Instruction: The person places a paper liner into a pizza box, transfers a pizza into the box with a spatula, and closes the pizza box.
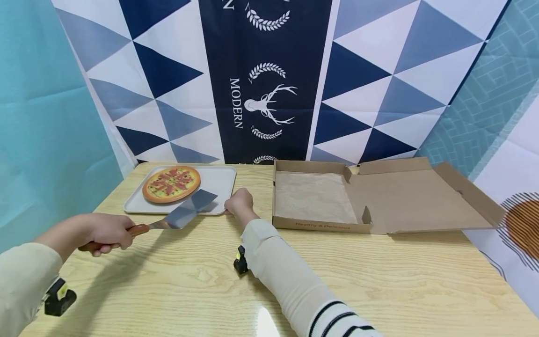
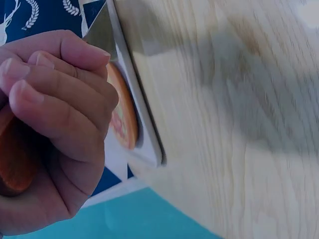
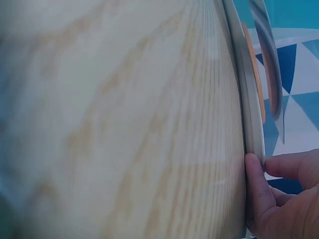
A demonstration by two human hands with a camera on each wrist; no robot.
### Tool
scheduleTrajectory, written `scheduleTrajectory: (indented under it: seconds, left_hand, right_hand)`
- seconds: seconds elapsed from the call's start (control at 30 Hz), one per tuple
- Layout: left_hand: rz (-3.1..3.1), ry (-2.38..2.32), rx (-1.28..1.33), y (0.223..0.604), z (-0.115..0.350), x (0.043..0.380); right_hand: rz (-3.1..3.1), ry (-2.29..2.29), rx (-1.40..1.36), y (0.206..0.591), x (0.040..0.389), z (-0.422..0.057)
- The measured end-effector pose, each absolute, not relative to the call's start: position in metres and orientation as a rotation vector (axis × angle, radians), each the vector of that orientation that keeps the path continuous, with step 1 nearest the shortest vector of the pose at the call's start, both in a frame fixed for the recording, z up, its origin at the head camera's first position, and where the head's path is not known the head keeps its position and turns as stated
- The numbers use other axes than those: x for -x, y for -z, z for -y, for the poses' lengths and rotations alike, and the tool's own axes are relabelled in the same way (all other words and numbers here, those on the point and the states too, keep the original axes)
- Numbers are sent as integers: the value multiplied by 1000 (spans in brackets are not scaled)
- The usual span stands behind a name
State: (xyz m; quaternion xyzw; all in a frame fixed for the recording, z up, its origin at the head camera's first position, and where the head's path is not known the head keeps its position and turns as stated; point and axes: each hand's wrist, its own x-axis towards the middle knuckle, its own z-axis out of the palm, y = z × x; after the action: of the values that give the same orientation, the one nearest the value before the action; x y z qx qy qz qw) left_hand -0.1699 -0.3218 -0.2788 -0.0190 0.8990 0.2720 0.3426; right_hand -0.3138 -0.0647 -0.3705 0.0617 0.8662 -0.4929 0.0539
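My left hand [image 1: 101, 231] grips the wooden handle of a metal spatula [image 1: 189, 209], fingers wrapped round it; the handle's end [image 2: 17, 167] shows beneath the curled fingers in the left wrist view. In the head view the wide blade overlaps the front of a white tray [image 1: 221, 175]. A round pizza [image 1: 170, 185] with red strips of topping lies on the tray's left half, behind the blade. At the tray's near right corner is my right hand [image 1: 241, 203]. Its thumb and fingers pinch the tray's rim [image 3: 255, 134], as the right wrist view shows.
An open cardboard pizza box [image 1: 324, 226], lined with brown paper [image 1: 313, 196], stands right of the tray, its lid [image 1: 421, 201] folded out to the right. A patterned cloth [image 1: 265, 51] hangs behind the wooden table [image 1: 202, 281]. Teal cloth [image 1: 46, 117] borders the left.
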Motion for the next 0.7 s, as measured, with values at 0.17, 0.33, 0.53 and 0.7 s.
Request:
scheduleTrajectory:
  seconds: [0.17,0.33,0.53,0.7]
  left_hand:
    - [-2346,-642,24,269,331,164]
    - [-2333,-631,12,262,337,161]
    - [-2308,-597,-9,257,341,161]
    - [-2297,-597,3,251,343,161]
  right_hand:
    - [-2628,1482,-198,369,313,66]
    - [-2625,1469,-202,367,312,65]
    - [-2630,1457,-200,366,311,64]
    - [-2624,1460,-197,365,311,64]
